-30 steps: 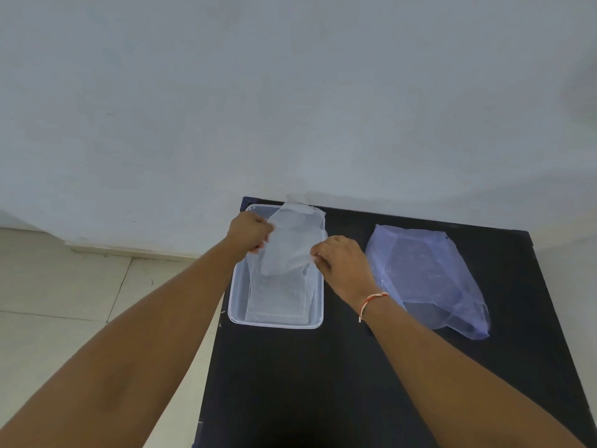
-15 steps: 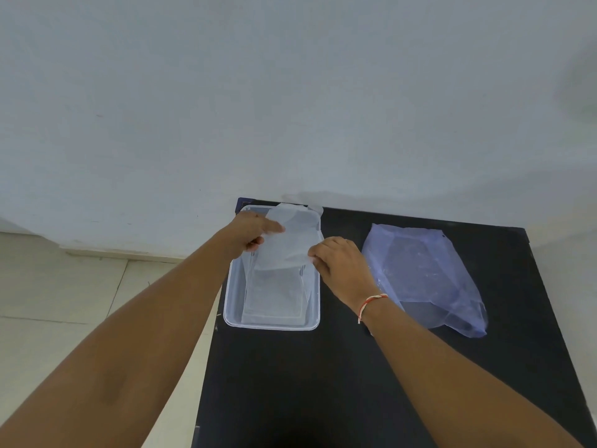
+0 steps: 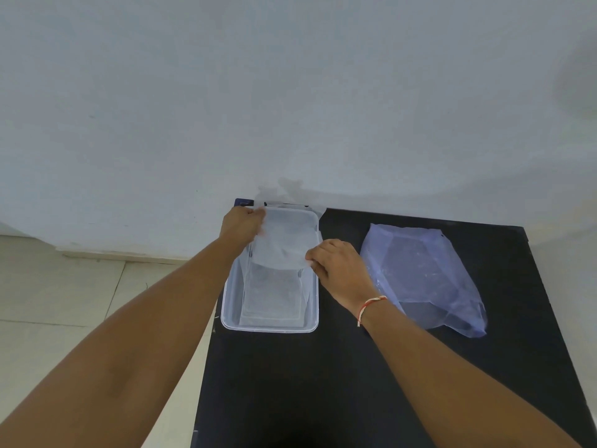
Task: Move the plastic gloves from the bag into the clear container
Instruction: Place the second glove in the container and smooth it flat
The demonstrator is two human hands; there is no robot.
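The glove (image 3: 282, 240) is very thin and light, so the main risk is that it does not fall flat. If one hand lets go before the other, the sheet can swing, fold on itself, or hang over the rim of the container (image 3: 226, 315) and slide out onto the black table (image 3: 323, 383). It can also stick to the fingers when they open.

The glove is stretched between both hands above the far half of the container. The left hand (image 3: 240, 223) pinches its far left corner, near the back rim. The right hand (image 3: 339, 270) pinches its near right edge, just beside the right wall. More gloves already lie flat on the container's floor. The bag (image 3: 423, 276) rests apart, to the right.
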